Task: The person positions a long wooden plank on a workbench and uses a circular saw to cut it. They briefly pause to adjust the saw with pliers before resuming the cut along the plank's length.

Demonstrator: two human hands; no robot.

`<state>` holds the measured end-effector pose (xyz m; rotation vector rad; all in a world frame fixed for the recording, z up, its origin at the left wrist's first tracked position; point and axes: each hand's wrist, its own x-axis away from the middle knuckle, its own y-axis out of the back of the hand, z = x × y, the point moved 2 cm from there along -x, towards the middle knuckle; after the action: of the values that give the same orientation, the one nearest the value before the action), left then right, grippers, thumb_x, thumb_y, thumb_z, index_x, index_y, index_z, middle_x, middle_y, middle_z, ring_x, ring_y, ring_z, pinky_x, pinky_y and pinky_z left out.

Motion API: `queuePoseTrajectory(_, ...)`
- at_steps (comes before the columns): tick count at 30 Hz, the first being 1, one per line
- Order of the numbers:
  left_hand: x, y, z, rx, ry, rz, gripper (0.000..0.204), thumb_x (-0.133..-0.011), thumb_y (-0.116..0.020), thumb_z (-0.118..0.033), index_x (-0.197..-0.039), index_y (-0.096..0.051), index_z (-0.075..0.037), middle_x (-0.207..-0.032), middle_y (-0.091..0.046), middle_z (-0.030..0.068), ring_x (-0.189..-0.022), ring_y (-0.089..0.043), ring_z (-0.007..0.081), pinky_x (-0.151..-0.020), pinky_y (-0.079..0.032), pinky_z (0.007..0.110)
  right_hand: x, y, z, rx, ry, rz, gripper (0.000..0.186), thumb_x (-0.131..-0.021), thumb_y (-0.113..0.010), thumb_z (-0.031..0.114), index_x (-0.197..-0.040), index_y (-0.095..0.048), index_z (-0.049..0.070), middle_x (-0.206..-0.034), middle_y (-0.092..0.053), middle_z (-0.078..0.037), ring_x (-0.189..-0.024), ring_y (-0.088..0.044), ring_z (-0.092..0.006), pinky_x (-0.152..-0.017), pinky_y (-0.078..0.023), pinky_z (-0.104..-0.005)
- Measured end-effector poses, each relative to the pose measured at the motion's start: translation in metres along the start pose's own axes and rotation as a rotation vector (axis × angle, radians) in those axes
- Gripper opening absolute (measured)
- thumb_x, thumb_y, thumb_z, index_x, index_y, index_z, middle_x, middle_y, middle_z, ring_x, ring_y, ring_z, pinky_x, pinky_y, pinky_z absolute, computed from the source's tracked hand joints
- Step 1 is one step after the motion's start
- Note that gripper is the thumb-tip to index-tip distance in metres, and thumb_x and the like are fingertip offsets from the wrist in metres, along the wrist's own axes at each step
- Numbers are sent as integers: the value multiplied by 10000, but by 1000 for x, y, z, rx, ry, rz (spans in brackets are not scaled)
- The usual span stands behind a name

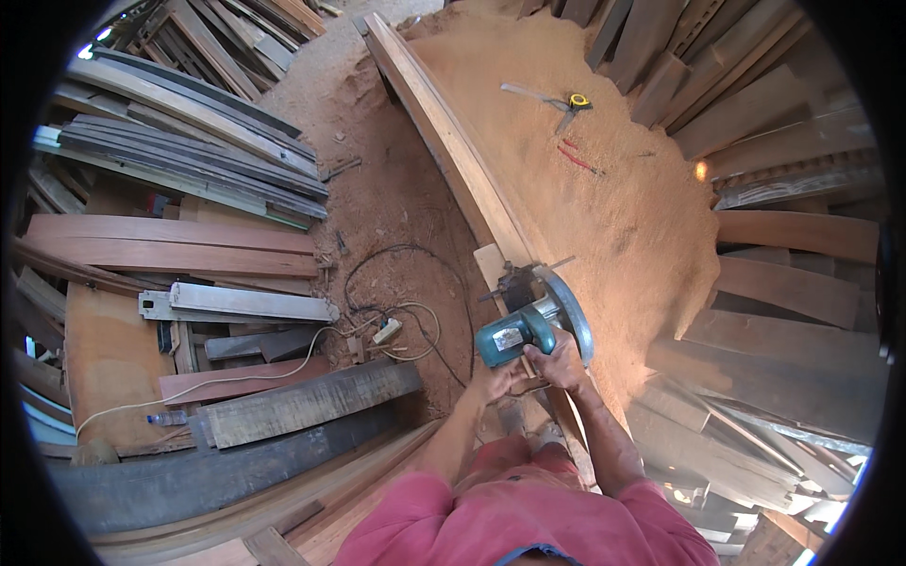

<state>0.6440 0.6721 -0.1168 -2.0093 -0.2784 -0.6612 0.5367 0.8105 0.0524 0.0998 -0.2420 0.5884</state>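
Note:
A teal circular saw (514,336) with a silver blade guard rests on a long, pale wooden board (448,132) that runs away from me toward the top. My right hand (562,361) is closed around the saw's rear handle. Just left of it, my left hand (503,379) is low behind the motor housing, at the near end of the board. Its fingers are bent, and what they grip is partly hidden by the saw. A small wood piece (490,264) sticks out beside the board ahead of the saw.
Sawdust (613,226) is heaped right of the board, with a yellow tape measure (578,101) and red-handled pliers (578,158) on it. A dark cable (415,247) loops on the ground at left, near a white power socket (386,330). Stacked planks (170,245) flank both sides.

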Motion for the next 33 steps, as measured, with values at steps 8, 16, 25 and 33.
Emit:
queuePoseTrajectory(8, -24, -7, 22, -190, -203, -281, 320, -913, -784, -124, -1145, -570, -179, -1089, -612, -24, -988, -649, 158, -806, -585, 350, -8, -8, 3, 83, 78, 5, 313, -896, -717, 43, -1198, -657, -14, -867, -675, -33, -767, -614, -120, -700, -530, -318)
queuePoseTrajectory(16, -46, 11, 10, -222, -219, -274, 396, -898, -783, -120, -1225, -565, -169, -1113, -625, -1, -956, -664, 156, -747, -586, 332, -26, -15, 18, -1, 57, 43, 343, -890, -726, 40, -1219, -649, -19, -956, -686, -48, -873, -614, -135, -820, -525, -328)
queuePoseTrajectory(25, -49, -1, -13, -135, -262, -303, 463, -856, -721, 13, -1264, -579, -155, -1103, -633, 14, -913, -668, 152, -661, -554, 302, -55, -18, 18, 89, 85, 9, 325, -901, -698, 24, -1220, -651, -14, -914, -709, -92, -787, -654, -154, -720, -552, -334)
queuePoseTrajectory(33, -62, 27, -28, -188, -223, -264, 389, -917, -767, -70, -1239, -575, -176, -1054, -634, -29, -811, -625, 104, -565, -484, 287, -73, -27, 30, 13, -13, 64, 365, -883, -708, 54, -1235, -643, -15, -987, -699, -84, -914, -631, -154, -862, -523, -345)
